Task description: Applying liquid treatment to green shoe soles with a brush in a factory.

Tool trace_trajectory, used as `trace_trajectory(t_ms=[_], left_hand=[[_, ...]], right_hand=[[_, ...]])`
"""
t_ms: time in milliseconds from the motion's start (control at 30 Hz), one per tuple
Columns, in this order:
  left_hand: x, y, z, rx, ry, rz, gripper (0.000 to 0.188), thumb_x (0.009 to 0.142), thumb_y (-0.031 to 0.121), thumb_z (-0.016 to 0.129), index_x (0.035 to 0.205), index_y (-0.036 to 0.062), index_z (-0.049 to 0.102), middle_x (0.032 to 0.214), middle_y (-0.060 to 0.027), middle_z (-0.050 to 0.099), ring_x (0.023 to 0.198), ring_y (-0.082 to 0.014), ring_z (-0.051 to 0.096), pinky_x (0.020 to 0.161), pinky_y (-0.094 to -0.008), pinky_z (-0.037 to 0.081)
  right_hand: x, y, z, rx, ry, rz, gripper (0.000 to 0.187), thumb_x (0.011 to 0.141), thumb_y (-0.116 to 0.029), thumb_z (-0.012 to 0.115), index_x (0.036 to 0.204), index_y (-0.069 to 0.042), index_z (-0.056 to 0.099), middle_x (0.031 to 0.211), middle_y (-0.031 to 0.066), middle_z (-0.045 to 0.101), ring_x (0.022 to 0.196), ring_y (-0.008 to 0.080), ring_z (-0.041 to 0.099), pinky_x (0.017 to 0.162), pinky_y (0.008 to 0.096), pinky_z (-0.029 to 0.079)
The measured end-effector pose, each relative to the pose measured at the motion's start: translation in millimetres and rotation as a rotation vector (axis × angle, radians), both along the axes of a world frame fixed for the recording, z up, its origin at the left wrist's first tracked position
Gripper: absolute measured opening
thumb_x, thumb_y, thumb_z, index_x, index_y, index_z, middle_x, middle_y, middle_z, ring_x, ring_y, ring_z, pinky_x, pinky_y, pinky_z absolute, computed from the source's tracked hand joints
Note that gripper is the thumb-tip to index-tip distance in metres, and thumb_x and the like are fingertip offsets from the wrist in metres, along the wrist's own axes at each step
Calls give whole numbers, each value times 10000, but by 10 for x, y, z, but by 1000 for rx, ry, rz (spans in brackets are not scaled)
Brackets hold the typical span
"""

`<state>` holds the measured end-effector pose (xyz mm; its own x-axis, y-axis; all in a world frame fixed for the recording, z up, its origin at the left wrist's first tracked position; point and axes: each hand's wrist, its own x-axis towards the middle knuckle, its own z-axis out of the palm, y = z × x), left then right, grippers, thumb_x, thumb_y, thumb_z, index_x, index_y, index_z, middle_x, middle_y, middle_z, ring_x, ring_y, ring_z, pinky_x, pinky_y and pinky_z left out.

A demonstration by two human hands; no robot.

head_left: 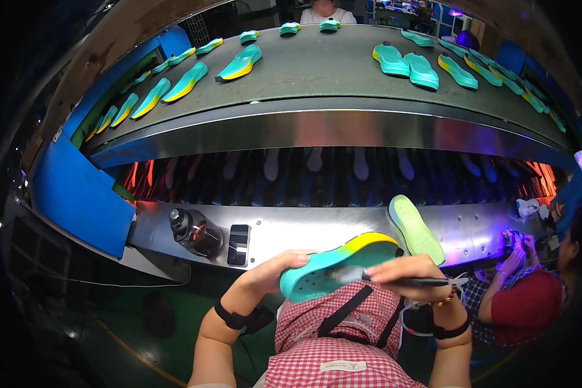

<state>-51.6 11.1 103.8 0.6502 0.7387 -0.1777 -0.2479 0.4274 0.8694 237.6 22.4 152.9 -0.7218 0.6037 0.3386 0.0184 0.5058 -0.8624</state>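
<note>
My left hand [273, 271] grips a teal shoe sole [307, 275] by its left end, thumb on the rim. The sole has a yellow band at its far end, and its hollow inner side with small holes faces up. A black-handled brush [423, 282] is in my closed right hand [412, 270]. Its pale, blurred tip reaches into the sole's hollow; whether it touches the surface I cannot tell. Just beyond my right hand, a light green sole [417, 229] lies on the metal ledge [304, 223].
A dark bottle [197, 233] and a phone [238, 244] stand and lie on the ledge to the left. Behind it, a lower belt carries soles under reddish light. Above runs a conveyor belt [310, 71] with several teal soles. A co-worker [527, 310] sits at the right.
</note>
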Motion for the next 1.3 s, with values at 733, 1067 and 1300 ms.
trace_trajectory(t_ms=[733,1067,1300], left_hand=[[676,113,-408,-287,-585,571,900,771,741,119,1268,30,361,1165,-175,499,1118,-314,466,955,-471,374],[791,105,-365,-49,-868,424,910,770,746,121,1260,16,355,1125,-174,519,1083,-327,483,947,-489,364],[696,98,-13,-109,-686,655,827,768,726,297,1222,46,422,1020,-142,551,981,-319,519,939,-486,369]], right_hand=[[-317,-274,-209,330,-86,-99,196,642,-6,670,823,-50,612,825,104,635,757,258,626,677,321,503],[-372,-191,-45,83,65,-104,197,707,-12,667,901,-9,637,873,126,642,806,228,636,732,297,503],[-135,-154,-127,44,57,-154,215,701,4,673,913,-12,643,897,128,646,868,232,625,777,308,495]])
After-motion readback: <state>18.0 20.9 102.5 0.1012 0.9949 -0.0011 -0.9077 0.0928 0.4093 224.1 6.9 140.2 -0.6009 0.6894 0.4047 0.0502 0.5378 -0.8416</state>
